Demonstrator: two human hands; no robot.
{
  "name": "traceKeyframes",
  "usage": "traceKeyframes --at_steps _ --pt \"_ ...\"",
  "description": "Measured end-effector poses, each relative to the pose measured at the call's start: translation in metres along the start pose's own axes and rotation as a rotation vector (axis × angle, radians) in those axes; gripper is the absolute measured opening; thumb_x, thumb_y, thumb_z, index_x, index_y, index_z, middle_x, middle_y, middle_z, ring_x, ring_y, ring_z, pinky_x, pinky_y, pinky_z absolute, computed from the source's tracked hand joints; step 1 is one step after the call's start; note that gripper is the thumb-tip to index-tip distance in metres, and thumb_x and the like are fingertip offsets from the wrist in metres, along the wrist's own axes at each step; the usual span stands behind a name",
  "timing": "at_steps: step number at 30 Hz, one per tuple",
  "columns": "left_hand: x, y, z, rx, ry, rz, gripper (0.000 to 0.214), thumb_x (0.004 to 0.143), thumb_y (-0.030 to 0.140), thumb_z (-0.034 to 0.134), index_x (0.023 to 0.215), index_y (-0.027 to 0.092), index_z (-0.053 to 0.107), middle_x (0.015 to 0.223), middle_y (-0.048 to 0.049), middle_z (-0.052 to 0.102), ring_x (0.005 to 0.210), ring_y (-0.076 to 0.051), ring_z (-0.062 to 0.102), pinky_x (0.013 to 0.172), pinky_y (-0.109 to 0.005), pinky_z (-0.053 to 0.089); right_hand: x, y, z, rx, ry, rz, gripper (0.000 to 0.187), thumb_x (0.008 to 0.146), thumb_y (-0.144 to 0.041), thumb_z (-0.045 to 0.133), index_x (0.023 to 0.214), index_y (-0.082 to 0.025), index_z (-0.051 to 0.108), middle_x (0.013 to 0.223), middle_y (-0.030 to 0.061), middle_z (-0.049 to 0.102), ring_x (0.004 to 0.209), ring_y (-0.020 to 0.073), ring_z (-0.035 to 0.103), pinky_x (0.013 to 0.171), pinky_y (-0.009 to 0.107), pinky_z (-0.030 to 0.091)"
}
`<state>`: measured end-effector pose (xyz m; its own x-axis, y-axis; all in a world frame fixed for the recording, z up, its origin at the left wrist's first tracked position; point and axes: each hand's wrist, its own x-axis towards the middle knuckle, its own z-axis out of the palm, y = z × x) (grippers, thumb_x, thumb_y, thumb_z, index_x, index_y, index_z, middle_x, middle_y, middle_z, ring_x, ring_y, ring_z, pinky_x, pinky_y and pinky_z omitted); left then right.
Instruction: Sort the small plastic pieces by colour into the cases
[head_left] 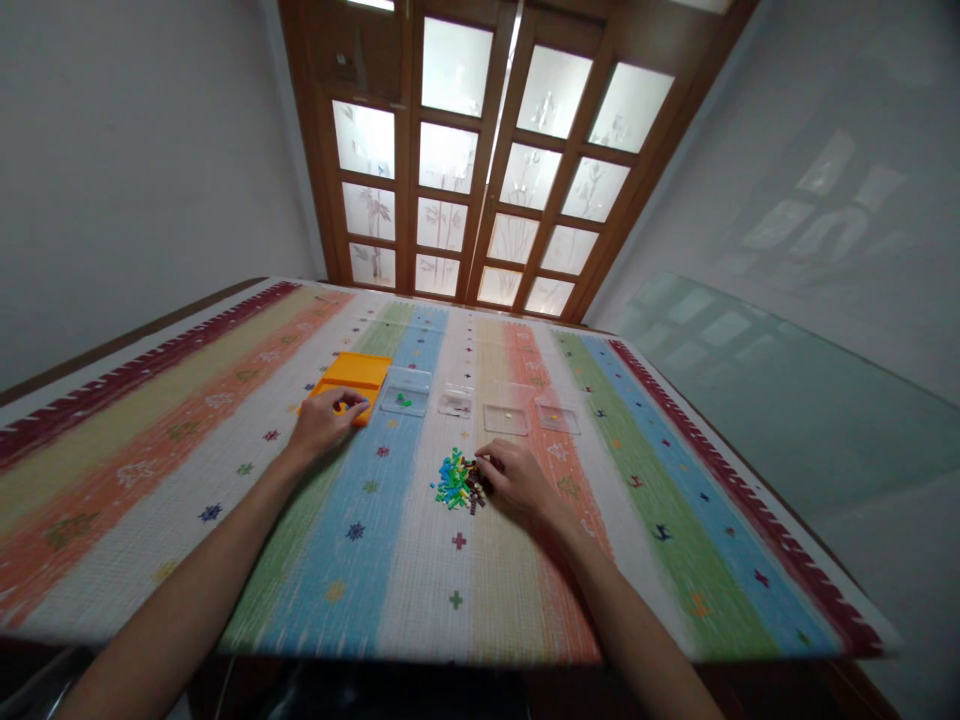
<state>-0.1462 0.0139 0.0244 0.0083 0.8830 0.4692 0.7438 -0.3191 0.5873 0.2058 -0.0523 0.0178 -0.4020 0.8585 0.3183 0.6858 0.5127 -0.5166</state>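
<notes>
My left hand [330, 415] is over the front of an orange lidded box [364, 366], its thumb and fingertips closed together. A hint of blue shows by those fingertips, too small to name. At the right side of a pile of small plastic pieces [454, 482] is my right hand [517, 475]. Its thumb and index finger are bent together beside the dark brown pieces, and I cannot make out what is between them. Blue, green, yellow and brown pieces make up the pile, which lies loose on the striped tablecloth [420, 580].
Right of the orange box stand several clear boxes in a row: one with green pieces [403, 400], one with dark pieces [454, 404], then a clear box [504, 430] and another [559, 428] with small yellowish bits. Beyond the table is a wooden glazed door [486, 200].
</notes>
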Motion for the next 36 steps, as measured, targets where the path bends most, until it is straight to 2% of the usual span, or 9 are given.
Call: traceKeyframes --at_steps 4,8,16,22,26,28,31,34,36 --pt "0.004 -0.015 -0.003 0.093 0.03 -0.022 0.022 0.08 0.039 0.06 0.081 0.021 0.072 0.086 -0.0069 0.077 0.078 -0.024 0.068 0.083 -0.039 0.055 -0.001 0.001 0.001 -0.01 -0.006 -0.009 0.017 0.096 -0.017 0.055 0.089 -0.018 0.071 0.086 0.0053 0.071 0.076 0.0164 0.062 0.07 0.027 0.042" --pt "0.005 -0.023 -0.002 0.13 -0.031 0.014 0.022 0.079 0.036 0.058 0.082 0.022 0.075 0.088 -0.008 0.078 0.084 -0.027 0.07 0.085 -0.041 0.056 -0.001 0.002 0.001 -0.005 -0.004 -0.01 0.018 0.096 -0.017 0.055 0.087 -0.018 0.071 0.085 0.0046 0.07 0.075 0.016 0.061 0.069 0.027 0.041" --pt "0.007 -0.032 0.007 0.179 -0.108 0.02 0.029 0.079 0.033 0.051 0.083 0.021 0.077 0.089 -0.0106 0.078 0.089 -0.03 0.071 0.088 -0.046 0.056 0.0 0.0 -0.001 -0.005 -0.001 0.007 0.018 0.096 -0.017 0.055 0.087 -0.018 0.071 0.085 0.0051 0.069 0.076 0.0166 0.061 0.069 0.028 0.04" --pt "0.008 -0.032 0.005 0.159 -0.083 0.023 0.028 0.079 0.027 0.049 0.081 0.021 0.076 0.089 -0.011 0.078 0.094 -0.031 0.069 0.091 -0.048 0.054 0.0 0.001 0.0 -0.002 -0.002 -0.001 0.019 0.096 -0.017 0.055 0.087 -0.018 0.071 0.085 0.005 0.07 0.076 0.0166 0.062 0.069 0.027 0.041" --pt "0.003 -0.017 0.0 0.134 0.05 0.113 0.028 0.084 0.024 0.047 0.089 0.018 0.074 0.097 -0.0117 0.076 0.101 -0.03 0.066 0.097 -0.047 0.051 0.0 0.002 0.0 -0.004 0.01 -0.002 0.017 0.095 -0.017 0.056 0.088 -0.017 0.071 0.084 0.0053 0.069 0.076 0.0169 0.061 0.069 0.028 0.04" --pt "-0.002 -0.003 0.004 0.098 0.059 0.2 0.026 0.088 0.025 0.048 0.092 0.018 0.073 0.097 -0.0105 0.074 0.1 -0.028 0.065 0.097 -0.044 0.051 -0.001 0.002 0.0 -0.012 0.015 -0.007 0.017 0.096 -0.018 0.056 0.088 -0.017 0.071 0.085 0.0053 0.069 0.076 0.0168 0.061 0.069 0.028 0.04" --pt "-0.016 0.023 0.019 0.0 -0.048 0.332 0.021 0.092 0.027 0.051 0.095 0.019 0.071 0.096 -0.0083 0.071 0.096 -0.024 0.064 0.094 -0.039 0.052 -0.001 0.002 0.002 -0.004 0.013 -0.003 0.017 0.096 -0.018 0.056 0.089 -0.017 0.071 0.086 0.0048 0.07 0.075 0.0161 0.06 0.069 0.027 0.04" --pt "-0.033 0.047 0.039 -0.11 -0.232 0.489 0.019 0.093 0.027 0.056 0.101 0.018 0.071 0.099 -0.008 0.069 0.094 -0.021 0.064 0.088 -0.034 0.053 -0.001 0.004 0.003 0.003 0.016 -0.001 0.017 0.096 -0.018 0.056 0.088 -0.017 0.071 0.085 0.0045 0.069 0.075 0.0155 0.06 0.068 0.027 0.039" --pt "-0.044 0.06 0.049 -0.145 -0.334 0.547 0.019 0.094 0.026 0.057 0.104 0.018 0.071 0.1 -0.0079 0.068 0.095 -0.02 0.064 0.087 -0.033 0.053 -0.001 0.004 0.003 0.001 0.02 -0.007 0.017 0.096 -0.018 0.057 0.087 -0.017 0.071 0.084 0.0044 0.069 0.075 0.0154 0.06 0.068 0.027 0.039"
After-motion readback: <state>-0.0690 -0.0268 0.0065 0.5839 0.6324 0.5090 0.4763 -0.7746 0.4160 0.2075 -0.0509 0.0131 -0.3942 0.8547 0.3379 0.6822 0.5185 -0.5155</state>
